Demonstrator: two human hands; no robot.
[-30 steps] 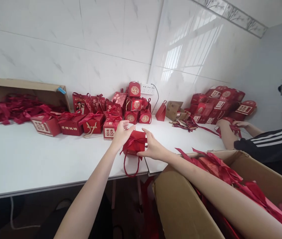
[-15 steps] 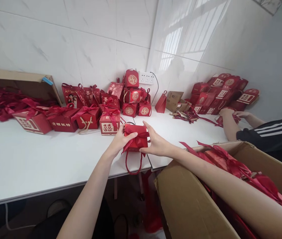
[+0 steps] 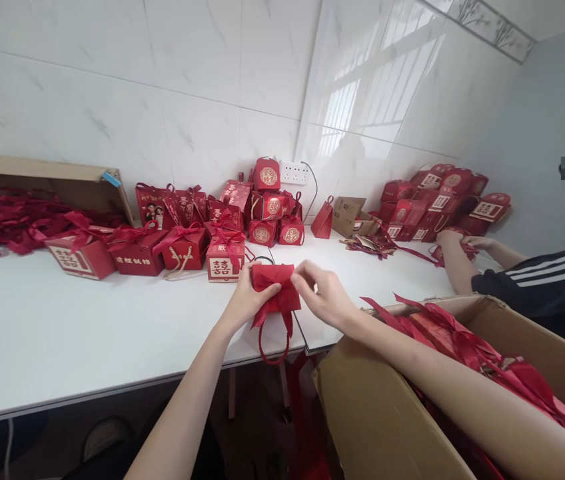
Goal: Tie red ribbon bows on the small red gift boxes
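A small red gift box with a red ribbon bow lies at the front of the white table. My left hand grips its left side, thumb pressed on the bow's middle. At the box's right edge, my right hand has thumb and forefinger pinched together on the ribbon; the pinched piece is mostly covered by the fingers. A twisted red cord handle hangs from the box over the table's front edge. Just behind stand finished-looking boxes with bows, the nearest a double-happiness box.
Loose red ribbons fill a carton at the left. More red boxes are stacked by a power strip. An open cardboard carton of ribboned boxes stands close at right. Beyond it, a co-worker's hands handle a red box.
My right hand has gone from spread fingers beside the box to a pinch at the ribbon. My left hand still holds the box. The view has tilted up slightly.
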